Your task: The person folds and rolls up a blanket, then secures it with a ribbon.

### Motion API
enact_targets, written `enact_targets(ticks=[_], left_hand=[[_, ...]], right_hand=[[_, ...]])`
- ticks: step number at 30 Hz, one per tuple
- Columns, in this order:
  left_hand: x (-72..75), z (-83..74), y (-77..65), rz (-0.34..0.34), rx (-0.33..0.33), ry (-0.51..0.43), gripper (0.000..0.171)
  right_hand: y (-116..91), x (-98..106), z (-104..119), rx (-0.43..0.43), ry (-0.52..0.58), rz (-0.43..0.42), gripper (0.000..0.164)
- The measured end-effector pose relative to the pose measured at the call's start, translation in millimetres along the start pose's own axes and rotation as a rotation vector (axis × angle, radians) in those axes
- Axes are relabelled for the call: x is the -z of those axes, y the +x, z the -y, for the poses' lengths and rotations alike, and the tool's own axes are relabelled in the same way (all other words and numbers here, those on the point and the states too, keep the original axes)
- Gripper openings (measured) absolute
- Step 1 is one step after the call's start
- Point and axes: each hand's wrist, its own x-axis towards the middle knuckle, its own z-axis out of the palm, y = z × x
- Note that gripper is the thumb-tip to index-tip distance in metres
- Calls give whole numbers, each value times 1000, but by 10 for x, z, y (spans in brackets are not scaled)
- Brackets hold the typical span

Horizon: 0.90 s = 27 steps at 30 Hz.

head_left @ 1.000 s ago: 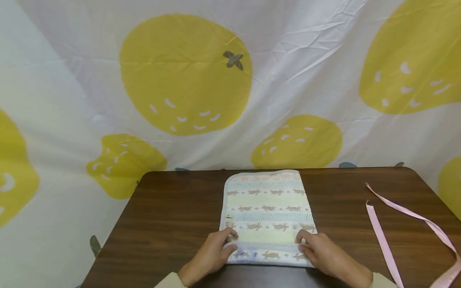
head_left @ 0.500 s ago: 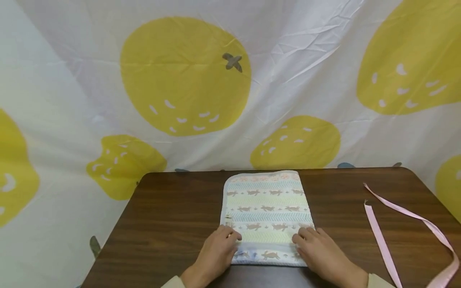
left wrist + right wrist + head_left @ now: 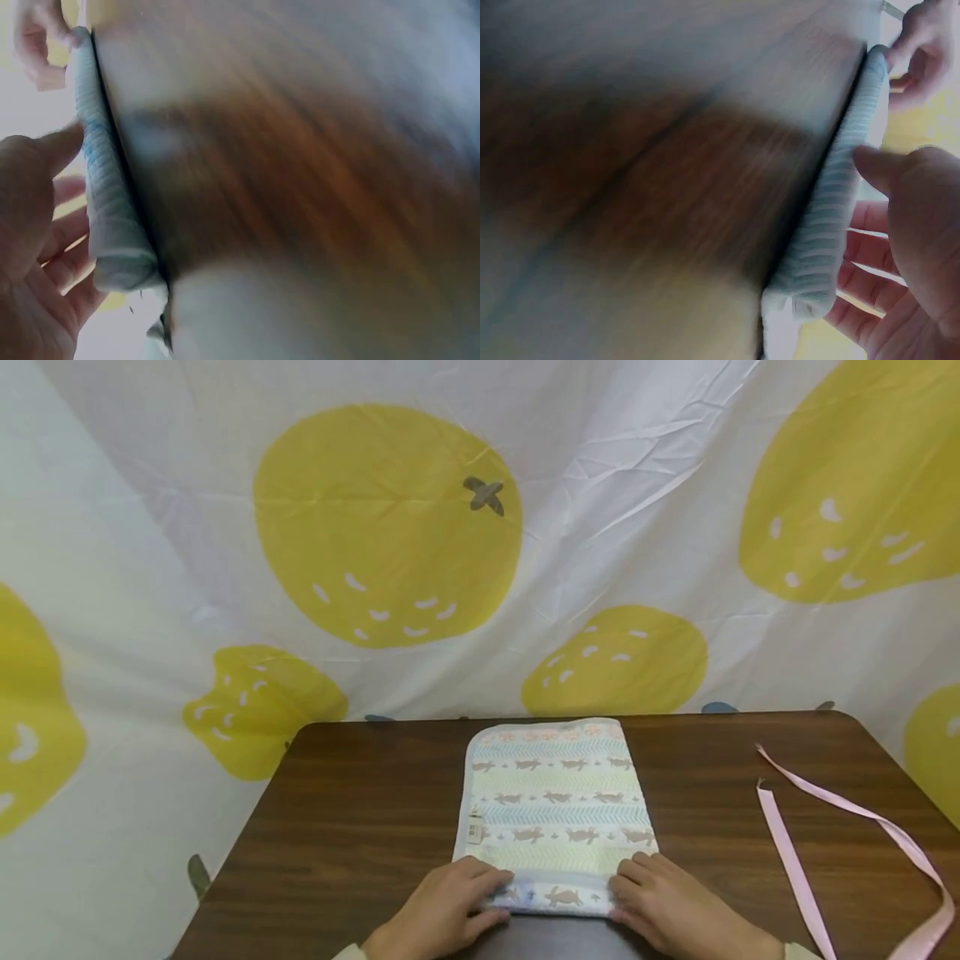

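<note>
A pale cloth [image 3: 558, 793] printed with brown turtles and pastel zigzag bands lies on the table, its near end doubled over into a thick fold. At the left end of this fold, my left hand [image 3: 457, 902] lays its fingers over the top, thumb at the near edge. My right hand [image 3: 667, 902] holds the right end the same way. The left wrist view shows the rolled edge [image 3: 109, 187] between thumb and fingers of the left hand [image 3: 37, 232]. From the right wrist, the ribbed roll [image 3: 829, 217] sits between the right hand's [image 3: 915, 255] thumb and fingers.
A thin pink ribbon [image 3: 795, 868] trails along the right side of the dark wooden table [image 3: 360, 810]. Behind the table hangs a white curtain [image 3: 420, 693] with large yellow fruit prints. A small label [image 3: 475, 828] shows at the cloth's left side.
Both hands first shifted forward over the fold, then drew back toward the near edge. The thumbs now sit along that edge. The ribbon has stayed put.
</note>
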Motion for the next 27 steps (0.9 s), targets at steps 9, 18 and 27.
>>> enact_targets(ticks=[9,18,27], left_hand=[[59,96,-41,68,-29,-65,40],[46,86,-17,3,-66,-26,29],[65,93,21,3,-65,3,24]], right_hand=[[-73,65,-57,-37,97,71,34],[-51,68,-57,-23,32,55,43],[-68,58,-62,-70,108,-11,44]])
